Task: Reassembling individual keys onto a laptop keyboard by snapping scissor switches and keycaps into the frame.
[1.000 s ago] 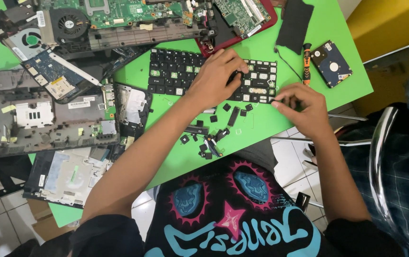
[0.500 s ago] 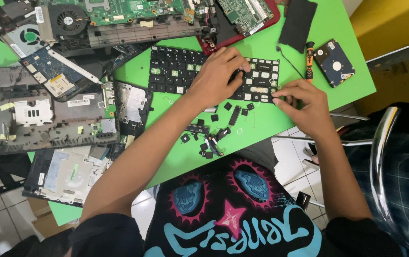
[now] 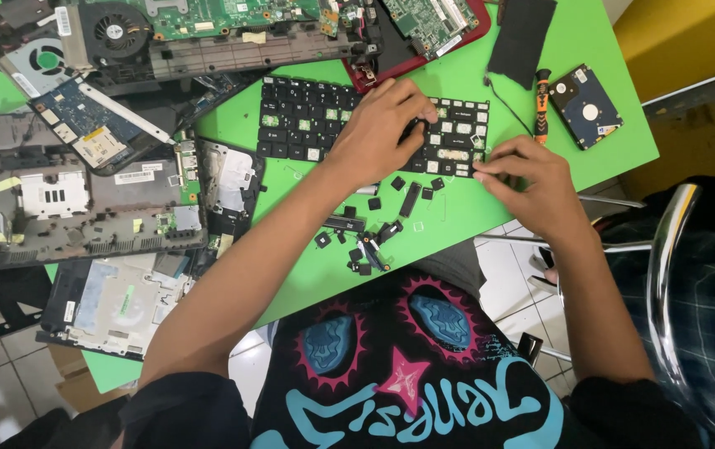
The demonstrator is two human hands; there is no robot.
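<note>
- the left hand point(image 3: 378, 125) is pressing down flat on the black laptop keyboard point(image 3: 370, 126), fingers curled over its middle rows, pinning rather than gripping it; if that pressure is easing off, the thin panel is likely sliding on the green bench point(image 3: 457, 216).
- the right hand point(image 3: 532, 185) is pinching at the keyboard's right lower corner, fingertips closed together; whether a keycap or a small tool is sitting between them, i cannot tell. prying too hard there is risking a snapped clip under the keys.
- loose black keycaps point(image 3: 370, 229) are lying scattered just below the left wrist, close to the bench edge; a sweeping forearm is likely knocking them onto the tiled floor point(image 3: 507, 258).
- an orange-handled screwdriver point(image 3: 542, 104) is lying just beyond the right hand, with a bare hard drive point(image 3: 586, 106) further out; a jerk upward is risking a nudge to both.
- opened laptop shells and circuit boards point(image 3: 91, 183) are crowding the far side of the left arm, leaving little room to shift the keyboard.
</note>
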